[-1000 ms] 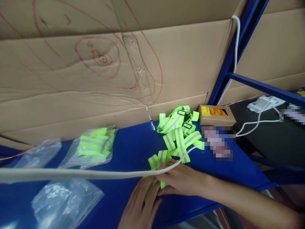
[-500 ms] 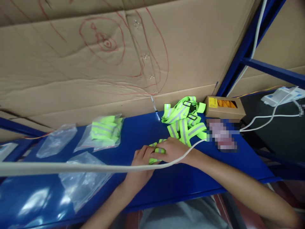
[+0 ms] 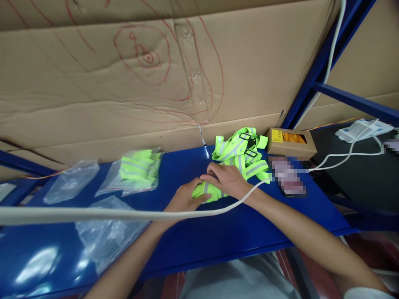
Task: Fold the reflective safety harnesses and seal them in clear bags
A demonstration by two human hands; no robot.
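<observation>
A folded bundle of yellow-green reflective strap lies between my two hands, low over the blue tabletop. My left hand is closed round its left end, thumb along the near side. From above and the right, my right hand grips the far edge with bent fingers; some fingertips are hidden. Just behind sits a loose pile of the same reflective straps with black buckles. To the left, a clear bag holds a folded yellow-green strap.
Empty plastic bags lie on the left of the blue table. At the right are a small cardboard box and a blurred phone. A white cable crosses in front of my forearms. Cardboard walls the back.
My hands have shifted slightly away from me and apart, showing more of the folded strap. My right hand has risen onto its upper edge. The camera view has moved a little.
</observation>
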